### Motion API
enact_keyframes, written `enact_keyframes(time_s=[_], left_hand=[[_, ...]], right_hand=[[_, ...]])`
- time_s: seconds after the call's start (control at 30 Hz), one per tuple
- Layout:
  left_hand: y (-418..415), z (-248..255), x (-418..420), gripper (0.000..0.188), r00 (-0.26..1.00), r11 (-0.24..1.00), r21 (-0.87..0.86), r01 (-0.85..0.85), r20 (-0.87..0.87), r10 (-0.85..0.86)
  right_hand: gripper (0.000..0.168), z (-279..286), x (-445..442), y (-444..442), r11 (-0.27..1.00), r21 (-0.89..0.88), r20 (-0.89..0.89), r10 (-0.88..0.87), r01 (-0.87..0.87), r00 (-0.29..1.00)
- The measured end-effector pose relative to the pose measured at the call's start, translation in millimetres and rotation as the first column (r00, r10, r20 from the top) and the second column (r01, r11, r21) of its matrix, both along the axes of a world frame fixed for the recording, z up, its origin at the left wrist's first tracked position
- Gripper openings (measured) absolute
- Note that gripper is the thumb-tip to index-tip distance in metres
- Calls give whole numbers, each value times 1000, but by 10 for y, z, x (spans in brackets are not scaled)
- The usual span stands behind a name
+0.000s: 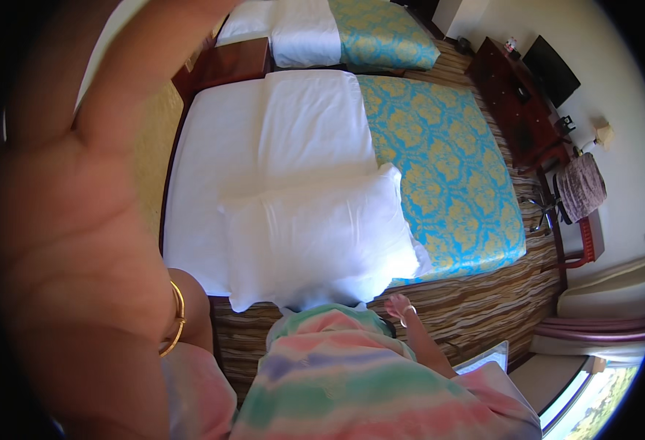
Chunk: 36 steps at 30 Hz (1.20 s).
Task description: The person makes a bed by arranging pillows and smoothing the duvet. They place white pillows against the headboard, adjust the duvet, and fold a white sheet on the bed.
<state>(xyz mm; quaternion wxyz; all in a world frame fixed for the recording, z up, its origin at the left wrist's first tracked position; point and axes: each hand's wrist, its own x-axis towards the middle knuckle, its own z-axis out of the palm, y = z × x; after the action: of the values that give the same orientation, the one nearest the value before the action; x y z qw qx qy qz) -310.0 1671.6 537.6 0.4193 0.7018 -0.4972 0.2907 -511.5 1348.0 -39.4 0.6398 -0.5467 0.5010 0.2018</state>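
My left hand (pixel 75 231) is raised very close to the camera and fills the left side, palm showing. Its fingers are spread and run out of the picture at the top; nothing is seen in it. A gold bangle (pixel 179 320) circles that wrist. My right hand (pixel 397 306) hangs low beside the near edge of the bed, with a pale bracelet (pixel 408 314) on its wrist. Its fingers look loosely curled, and their grip is unclear. Between me and the bed, a white pillow (pixel 317 236) lies over the white sheet (pixel 207 181), its lower edge near my tie-dye top (pixel 333 374).
A blue and gold patterned bed runner (pixel 449 176) covers the bed's foot. Beyond stand a wooden nightstand (pixel 234 60) and a second bed (pixel 306 33). Along the right wall are a wooden cabinet (pixel 512 104), a television (pixel 552 70) and a swivel chair (pixel 581 187). Striped carpet (pixel 476 308) borders the bed.
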Motion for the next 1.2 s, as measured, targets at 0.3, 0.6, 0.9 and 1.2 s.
enact_keyframes(time_s=[0.3, 0.6, 0.9, 1.2], left_hand=[[-90, -1147, 375, 19, 848, 942, -336, 25, -492, -198], [1009, -3681, -1030, 55, 32, 763, 611, 212, -785, 619], [1298, -3657, -791, 37, 112, 720, 693, 36, -718, 686], [1202, -3805, -498, 34, 228, 756, 651, 63, -747, 624]], right_hand=[[17, -22, 334, -231, 986, -44, 48, 160, -158, 986], [16, 50, -427, -191, 973, 14, -308, 223, -229, 925], [15, -60, 305, -315, 973, -13, -169, 226, -232, 959], [18, 117, 1101, -5, 946, -12, 131, 322, -323, 938]])
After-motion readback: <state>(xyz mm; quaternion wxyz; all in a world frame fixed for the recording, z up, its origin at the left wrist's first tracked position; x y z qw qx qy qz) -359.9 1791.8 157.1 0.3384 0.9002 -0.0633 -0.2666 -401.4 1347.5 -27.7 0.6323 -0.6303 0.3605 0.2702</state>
